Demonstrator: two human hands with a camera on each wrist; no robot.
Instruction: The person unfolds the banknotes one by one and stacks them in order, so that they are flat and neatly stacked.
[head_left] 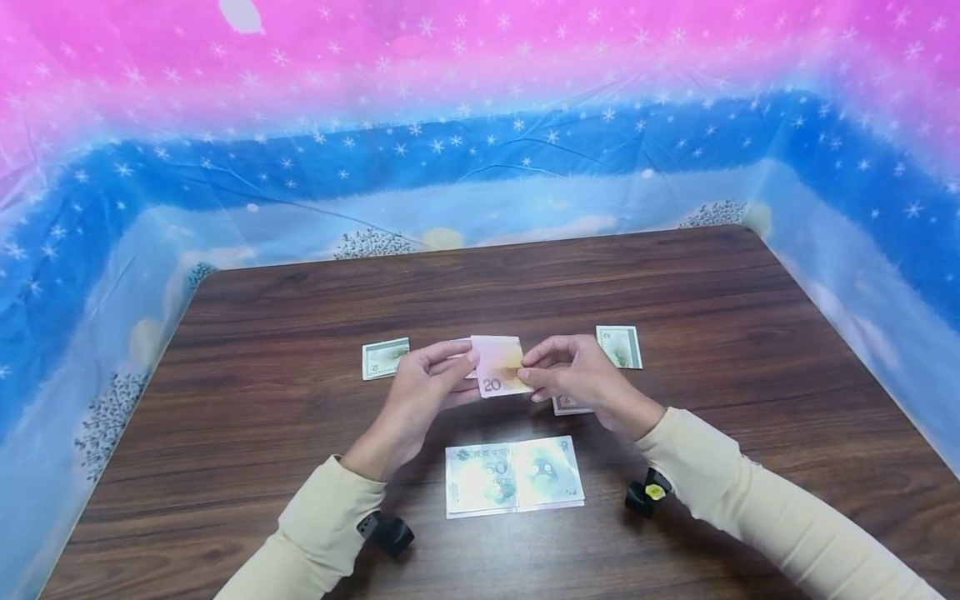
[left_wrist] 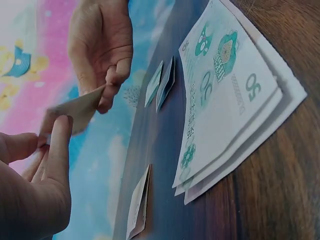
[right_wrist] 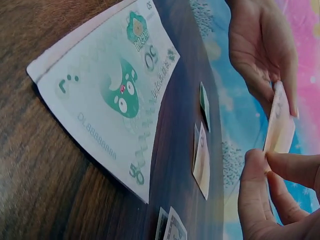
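Note:
Both hands hold a folded pinkish-yellow banknote [head_left: 497, 365] marked 20 above the table. My left hand [head_left: 422, 393] pinches its left side, the thumb lying on the front face. At the opposite edge, my right hand [head_left: 583, 377] pinches the note between thumb and fingers. The right wrist view shows the note [right_wrist: 281, 127] nearly edge-on between the two hands. Nearer to me lies a stack of green-white banknotes [head_left: 513, 477] marked 50, with a crease down the middle. A brownish folded note [head_left: 572, 406] lies partly hidden under my right hand.
Small folded greenish notes lie on the dark wooden table [head_left: 300, 317]: one [head_left: 382, 360] beyond the left hand, another [head_left: 621, 347] beyond the right. A pink and blue patterned cloth [head_left: 480, 142] hangs around the table's far and side edges.

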